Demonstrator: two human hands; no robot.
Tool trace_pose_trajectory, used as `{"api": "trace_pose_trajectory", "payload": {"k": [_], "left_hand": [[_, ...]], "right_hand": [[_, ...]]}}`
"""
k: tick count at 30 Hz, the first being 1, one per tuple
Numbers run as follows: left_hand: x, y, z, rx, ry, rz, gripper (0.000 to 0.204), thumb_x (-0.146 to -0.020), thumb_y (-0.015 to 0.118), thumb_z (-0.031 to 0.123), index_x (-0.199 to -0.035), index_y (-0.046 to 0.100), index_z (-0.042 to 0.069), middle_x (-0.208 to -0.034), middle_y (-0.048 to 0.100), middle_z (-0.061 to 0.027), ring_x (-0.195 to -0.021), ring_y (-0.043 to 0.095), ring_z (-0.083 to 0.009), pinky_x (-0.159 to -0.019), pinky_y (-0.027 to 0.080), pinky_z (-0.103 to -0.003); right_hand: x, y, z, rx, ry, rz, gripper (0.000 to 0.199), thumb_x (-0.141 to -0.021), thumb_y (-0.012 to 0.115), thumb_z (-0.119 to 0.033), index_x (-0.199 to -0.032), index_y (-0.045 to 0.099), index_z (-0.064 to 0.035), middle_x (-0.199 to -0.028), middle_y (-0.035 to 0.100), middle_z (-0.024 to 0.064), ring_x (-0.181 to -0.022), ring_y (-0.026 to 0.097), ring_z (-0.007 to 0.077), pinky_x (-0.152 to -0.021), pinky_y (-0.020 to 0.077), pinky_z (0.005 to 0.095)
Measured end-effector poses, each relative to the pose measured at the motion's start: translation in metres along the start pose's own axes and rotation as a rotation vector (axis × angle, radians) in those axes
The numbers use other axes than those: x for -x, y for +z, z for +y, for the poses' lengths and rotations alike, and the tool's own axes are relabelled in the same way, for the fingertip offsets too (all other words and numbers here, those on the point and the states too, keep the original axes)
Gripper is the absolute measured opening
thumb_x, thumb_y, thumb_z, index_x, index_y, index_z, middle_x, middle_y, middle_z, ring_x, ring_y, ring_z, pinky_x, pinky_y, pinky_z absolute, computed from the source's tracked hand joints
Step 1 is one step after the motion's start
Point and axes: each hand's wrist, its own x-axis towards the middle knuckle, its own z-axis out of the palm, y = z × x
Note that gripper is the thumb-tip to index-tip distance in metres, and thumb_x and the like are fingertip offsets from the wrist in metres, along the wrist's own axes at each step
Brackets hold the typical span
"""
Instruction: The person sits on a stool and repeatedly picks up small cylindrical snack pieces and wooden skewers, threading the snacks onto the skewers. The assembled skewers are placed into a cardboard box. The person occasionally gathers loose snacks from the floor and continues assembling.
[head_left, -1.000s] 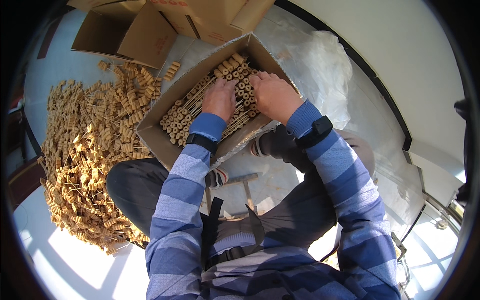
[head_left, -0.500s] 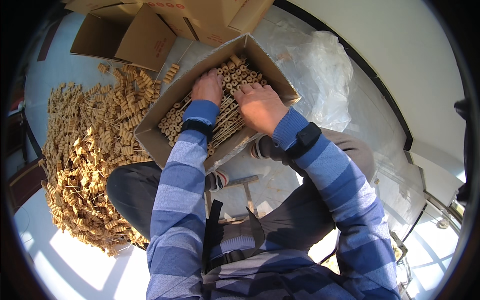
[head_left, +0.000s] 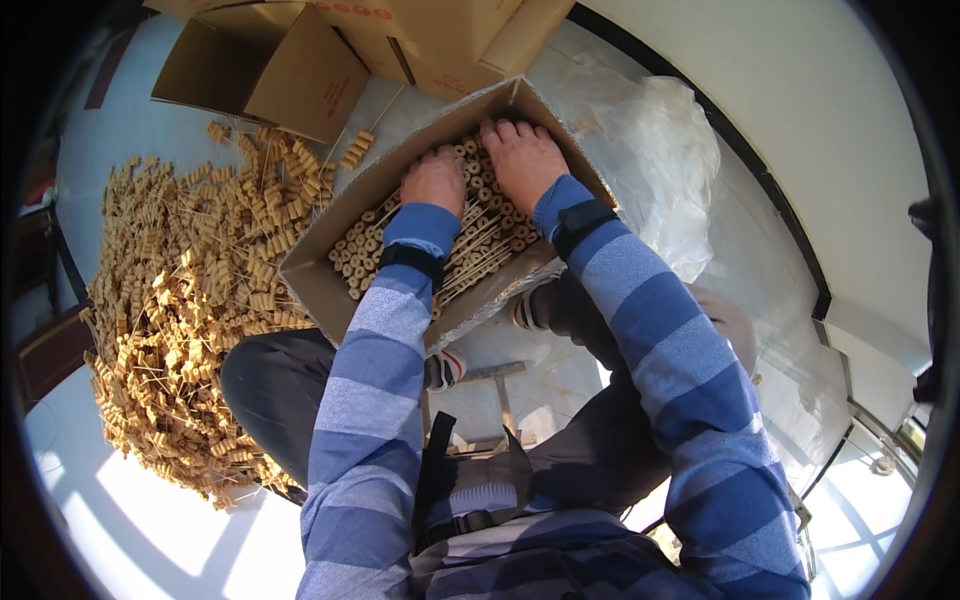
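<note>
An open cardboard box (head_left: 330, 265) stands tilted in front of me, packed with tan ribbed sticks (head_left: 480, 262), whose round heads have a hole in the end. Inside the box, my left hand (head_left: 435, 182) is closed over sticks near the back left wall, its fingertips hidden. My right hand (head_left: 527, 162) reaches to the far corner, fingers curled down on the heads there. Between and below the hands, thin stems lie side by side across the rows of heads.
Left of the box spreads a big loose pile of the same sticks (head_left: 190, 330). Empty cardboard boxes (head_left: 310, 85) stand behind. Crumpled clear plastic (head_left: 670, 160) lies to the right, beside a white wall (head_left: 800, 100). A small wooden frame (head_left: 495, 375) is between my legs.
My right hand has moved away from me into the box's far corner. My left hand has shifted slightly right. The whole scene has drifted a little to the right.
</note>
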Motion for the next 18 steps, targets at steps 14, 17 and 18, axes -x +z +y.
{"api": "trace_pose_trajectory", "payload": {"k": [14,17,18], "left_hand": [[0.045,-0.002,-0.001,-0.127,0.253,0.189,0.047,-0.093,0.050,0.007,-0.140,0.050,0.002,-0.140,0.049,-0.0167,-0.128,0.045,-0.0348,-0.112,0.033,-0.047],[0.035,0.002,-0.009,-0.070,0.261,0.152,0.045,-0.089,0.057,0.007,-0.135,0.056,0.005,-0.137,0.052,-0.0177,-0.124,0.050,-0.0386,-0.107,0.039,-0.048],[0.031,0.003,-0.011,-0.072,0.258,0.149,0.044,-0.090,0.056,0.007,-0.133,0.057,0.006,-0.137,0.052,-0.0178,-0.122,0.051,-0.0386,-0.106,0.040,-0.048]], "right_hand": [[-0.020,-0.014,0.005,-0.191,0.188,-0.053,0.019,-0.090,0.060,-0.009,-0.109,0.062,-0.0044,-0.105,0.066,0.0175,-0.094,0.070,0.0339,-0.079,0.0585,0.0418],[-0.007,-0.029,0.008,-0.232,0.153,-0.092,0.019,-0.088,0.062,-0.007,-0.107,0.060,-0.0023,-0.106,0.065,0.0197,-0.095,0.068,0.0369,-0.079,0.0574,0.0455],[-0.003,-0.038,0.008,-0.219,0.157,-0.155,0.019,-0.089,0.062,-0.009,-0.106,0.061,-0.0021,-0.105,0.065,0.0197,-0.095,0.068,0.0375,-0.079,0.0571,0.0457]]}}
